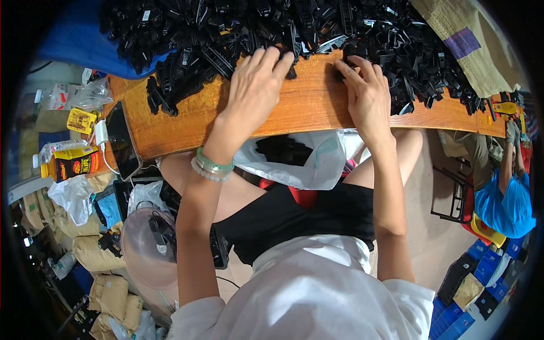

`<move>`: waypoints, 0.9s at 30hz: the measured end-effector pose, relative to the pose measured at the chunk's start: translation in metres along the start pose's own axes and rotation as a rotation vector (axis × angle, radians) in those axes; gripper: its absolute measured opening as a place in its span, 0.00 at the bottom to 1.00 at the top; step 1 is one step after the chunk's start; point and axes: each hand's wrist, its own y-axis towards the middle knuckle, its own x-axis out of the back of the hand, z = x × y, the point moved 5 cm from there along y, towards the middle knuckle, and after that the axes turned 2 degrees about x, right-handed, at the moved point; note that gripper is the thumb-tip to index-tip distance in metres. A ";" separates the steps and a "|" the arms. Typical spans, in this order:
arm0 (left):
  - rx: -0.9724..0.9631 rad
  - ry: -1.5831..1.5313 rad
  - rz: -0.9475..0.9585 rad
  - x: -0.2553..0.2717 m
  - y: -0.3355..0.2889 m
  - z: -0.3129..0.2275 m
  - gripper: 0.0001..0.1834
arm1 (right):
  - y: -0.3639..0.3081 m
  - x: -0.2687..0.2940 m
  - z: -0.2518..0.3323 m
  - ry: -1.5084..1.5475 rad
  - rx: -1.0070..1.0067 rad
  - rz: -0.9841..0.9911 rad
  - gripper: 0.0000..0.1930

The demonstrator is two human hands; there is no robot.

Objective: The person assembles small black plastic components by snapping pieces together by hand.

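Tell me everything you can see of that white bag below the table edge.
The white bag looks like thin, crinkled plastic with a pale green marking. Its mouth gapes open, showing black pieces inside. It sags between the person's thighs, partly hidden beneath the wooden table; whether they touch is unclear. Neither the left hand nor the right hand touches it.

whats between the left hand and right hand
The head view shows a bare stretch of wooden tabletop between left hand and right hand; black parts lie beyond.
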 end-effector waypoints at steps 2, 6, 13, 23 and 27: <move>-0.021 -0.051 0.024 0.004 -0.009 -0.010 0.20 | 0.001 -0.002 0.004 -0.015 0.092 0.017 0.18; 0.052 -0.239 -0.011 0.009 -0.021 -0.028 0.21 | -0.006 -0.008 0.007 0.588 -0.257 0.037 0.14; 0.296 -0.392 -0.124 0.016 -0.041 -0.019 0.21 | -0.028 -0.002 0.002 0.280 -0.278 0.087 0.13; 0.258 -0.516 -0.030 0.014 -0.043 -0.007 0.12 | -0.016 -0.009 0.015 0.768 -0.176 0.289 0.13; 0.274 -0.538 -0.010 0.012 -0.040 -0.013 0.12 | -0.017 -0.013 0.026 0.721 -0.089 0.260 0.14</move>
